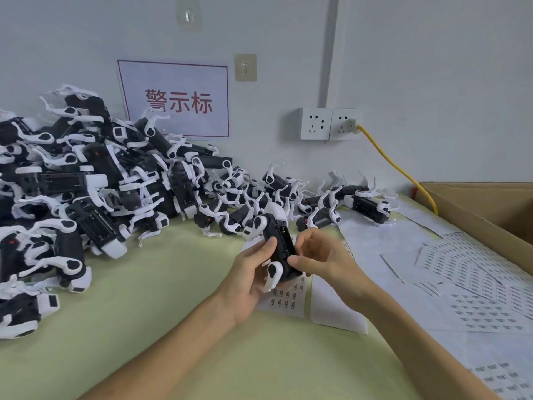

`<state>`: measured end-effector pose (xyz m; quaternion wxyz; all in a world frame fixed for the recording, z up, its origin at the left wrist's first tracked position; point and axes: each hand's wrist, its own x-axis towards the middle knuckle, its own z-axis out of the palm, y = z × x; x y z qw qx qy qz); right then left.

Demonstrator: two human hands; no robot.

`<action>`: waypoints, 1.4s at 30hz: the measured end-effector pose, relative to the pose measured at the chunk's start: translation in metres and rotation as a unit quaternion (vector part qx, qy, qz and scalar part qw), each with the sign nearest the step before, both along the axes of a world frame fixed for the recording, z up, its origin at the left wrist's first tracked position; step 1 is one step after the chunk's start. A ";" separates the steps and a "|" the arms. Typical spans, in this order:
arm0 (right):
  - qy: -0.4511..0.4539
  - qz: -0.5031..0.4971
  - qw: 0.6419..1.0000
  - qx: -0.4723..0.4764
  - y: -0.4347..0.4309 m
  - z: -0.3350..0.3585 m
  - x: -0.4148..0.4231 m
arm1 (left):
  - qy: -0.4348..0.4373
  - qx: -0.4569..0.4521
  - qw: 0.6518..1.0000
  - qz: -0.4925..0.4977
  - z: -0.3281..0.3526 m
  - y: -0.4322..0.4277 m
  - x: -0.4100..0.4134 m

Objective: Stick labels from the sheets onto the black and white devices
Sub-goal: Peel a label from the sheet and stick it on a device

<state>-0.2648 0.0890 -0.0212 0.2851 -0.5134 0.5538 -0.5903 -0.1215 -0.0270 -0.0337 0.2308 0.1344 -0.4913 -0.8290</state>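
I hold one black and white device above the table's middle. My left hand grips it from the left and below, thumb on its black body. My right hand is at its right side, thumb and fingers curled against the body's lower end. Whether a label sits under the right thumb is hidden. A partly used label sheet lies on the table right under the device. More label sheets are spread to the right.
A big heap of the same devices fills the left and back of the green table. A cardboard box stands at the right. A yellow cable runs from the wall sockets toward the box.
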 end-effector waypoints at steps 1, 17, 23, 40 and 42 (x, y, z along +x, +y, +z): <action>0.005 -0.007 1.000 0.003 0.000 -0.001 0.001 | -0.007 -0.006 1.000 0.007 0.000 -0.001 0.000; 0.278 -0.223 0.924 0.137 -0.005 -0.013 -0.008 | -0.081 -0.035 0.983 0.163 0.010 -0.020 0.005; 0.375 -0.126 0.901 0.176 -0.009 -0.019 -0.003 | -0.039 -0.047 0.995 0.083 0.018 -0.027 0.012; 0.324 -0.135 0.931 0.097 -0.009 -0.023 -0.006 | -0.054 0.033 0.998 -0.026 0.015 -0.008 0.008; 0.310 -0.130 0.939 0.076 -0.008 -0.022 -0.005 | -0.036 0.056 0.998 -0.016 0.015 -0.011 0.009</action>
